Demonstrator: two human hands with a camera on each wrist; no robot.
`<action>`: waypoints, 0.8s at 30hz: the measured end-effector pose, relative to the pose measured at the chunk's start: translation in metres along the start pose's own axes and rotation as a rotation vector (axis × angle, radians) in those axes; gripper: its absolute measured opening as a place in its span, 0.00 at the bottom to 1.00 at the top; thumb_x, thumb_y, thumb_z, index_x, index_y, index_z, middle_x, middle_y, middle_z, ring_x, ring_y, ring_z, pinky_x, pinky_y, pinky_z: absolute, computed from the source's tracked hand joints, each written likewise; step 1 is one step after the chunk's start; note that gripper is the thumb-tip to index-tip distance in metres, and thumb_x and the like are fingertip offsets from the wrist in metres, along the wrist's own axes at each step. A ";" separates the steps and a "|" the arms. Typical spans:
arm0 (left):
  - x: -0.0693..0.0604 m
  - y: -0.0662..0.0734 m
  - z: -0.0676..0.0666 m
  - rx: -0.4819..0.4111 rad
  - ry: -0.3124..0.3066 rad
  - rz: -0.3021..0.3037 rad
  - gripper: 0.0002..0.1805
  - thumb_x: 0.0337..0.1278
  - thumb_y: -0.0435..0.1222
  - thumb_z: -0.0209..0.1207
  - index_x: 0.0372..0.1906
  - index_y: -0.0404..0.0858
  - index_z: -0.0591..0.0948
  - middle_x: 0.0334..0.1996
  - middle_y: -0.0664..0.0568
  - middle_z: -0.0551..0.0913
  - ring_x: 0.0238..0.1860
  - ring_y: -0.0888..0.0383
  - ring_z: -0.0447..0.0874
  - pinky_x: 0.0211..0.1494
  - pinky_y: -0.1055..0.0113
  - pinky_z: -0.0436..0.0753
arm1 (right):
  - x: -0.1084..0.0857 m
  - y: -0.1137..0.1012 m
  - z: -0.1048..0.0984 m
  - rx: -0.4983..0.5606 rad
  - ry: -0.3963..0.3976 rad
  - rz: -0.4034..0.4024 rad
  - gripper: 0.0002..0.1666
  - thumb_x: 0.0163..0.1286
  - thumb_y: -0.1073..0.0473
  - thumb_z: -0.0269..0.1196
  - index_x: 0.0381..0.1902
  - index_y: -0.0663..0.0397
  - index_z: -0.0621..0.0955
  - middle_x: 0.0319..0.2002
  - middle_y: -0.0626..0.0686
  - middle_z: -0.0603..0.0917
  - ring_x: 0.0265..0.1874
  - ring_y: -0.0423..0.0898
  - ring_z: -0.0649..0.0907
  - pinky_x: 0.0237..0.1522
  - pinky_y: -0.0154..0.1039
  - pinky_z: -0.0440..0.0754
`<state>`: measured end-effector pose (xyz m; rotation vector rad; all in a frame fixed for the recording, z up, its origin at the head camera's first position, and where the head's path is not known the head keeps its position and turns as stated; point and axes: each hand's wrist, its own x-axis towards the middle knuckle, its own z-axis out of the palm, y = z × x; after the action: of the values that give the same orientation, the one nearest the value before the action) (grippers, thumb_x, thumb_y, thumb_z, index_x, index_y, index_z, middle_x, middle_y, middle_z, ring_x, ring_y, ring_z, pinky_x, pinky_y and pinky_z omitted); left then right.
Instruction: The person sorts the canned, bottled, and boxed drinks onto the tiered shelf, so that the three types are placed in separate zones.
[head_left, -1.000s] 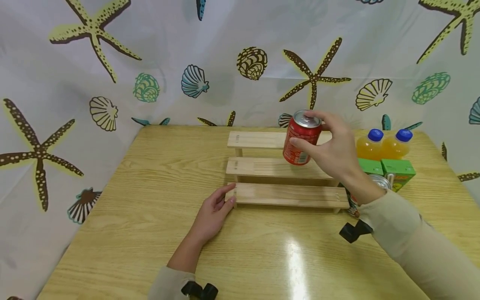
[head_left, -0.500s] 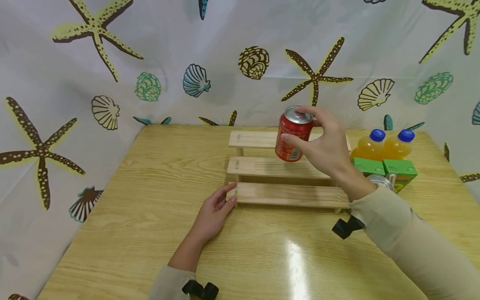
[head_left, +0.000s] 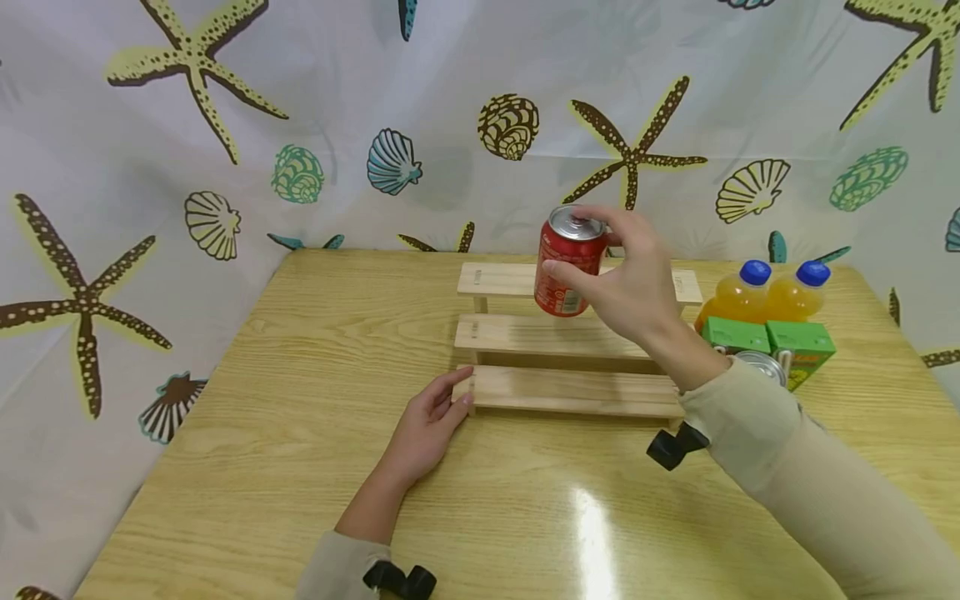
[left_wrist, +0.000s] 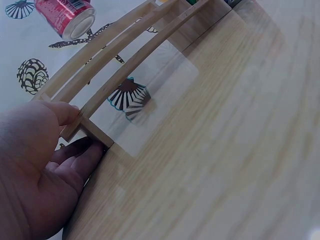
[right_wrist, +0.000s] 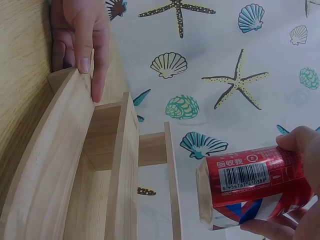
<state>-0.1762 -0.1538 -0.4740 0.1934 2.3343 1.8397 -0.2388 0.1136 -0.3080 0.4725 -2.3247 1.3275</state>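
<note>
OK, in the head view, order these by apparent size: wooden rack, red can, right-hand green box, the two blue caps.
Wooden rack
Red can
Right-hand green box
Left blue cap and right blue cap: too alike to rank

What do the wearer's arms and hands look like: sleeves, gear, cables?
The left hand and right hand are bare, no gloves visible. The left sleeve and right sleeve are light beige, with cuffs ending short of the hands. Each wrist has a small, blocky black attachment: left attachment, right attachment. No cables show.
</note>
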 end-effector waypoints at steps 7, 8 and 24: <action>-0.001 0.000 0.000 0.008 0.012 0.002 0.25 0.74 0.46 0.55 0.71 0.51 0.71 0.76 0.49 0.63 0.76 0.54 0.61 0.74 0.60 0.68 | 0.006 -0.005 0.011 0.007 -0.029 -0.016 0.33 0.57 0.54 0.77 0.60 0.52 0.80 0.56 0.54 0.80 0.51 0.47 0.77 0.50 0.44 0.80; -0.001 0.000 0.000 0.010 0.013 0.002 0.25 0.74 0.46 0.55 0.71 0.51 0.71 0.76 0.50 0.63 0.76 0.54 0.62 0.74 0.60 0.68 | 0.007 -0.006 0.012 0.010 -0.032 -0.017 0.33 0.57 0.54 0.77 0.60 0.52 0.80 0.56 0.54 0.80 0.51 0.48 0.77 0.50 0.44 0.80; 0.001 -0.002 0.001 0.009 0.003 0.013 0.24 0.74 0.45 0.55 0.71 0.52 0.70 0.75 0.49 0.63 0.76 0.53 0.62 0.74 0.59 0.68 | 0.015 -0.009 0.024 0.012 -0.044 -0.008 0.35 0.57 0.52 0.77 0.61 0.51 0.79 0.56 0.54 0.79 0.53 0.46 0.78 0.47 0.42 0.83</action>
<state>-0.1768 -0.1535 -0.4759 0.2072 2.3495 1.8366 -0.2519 0.0875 -0.3043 0.5195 -2.3497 1.3404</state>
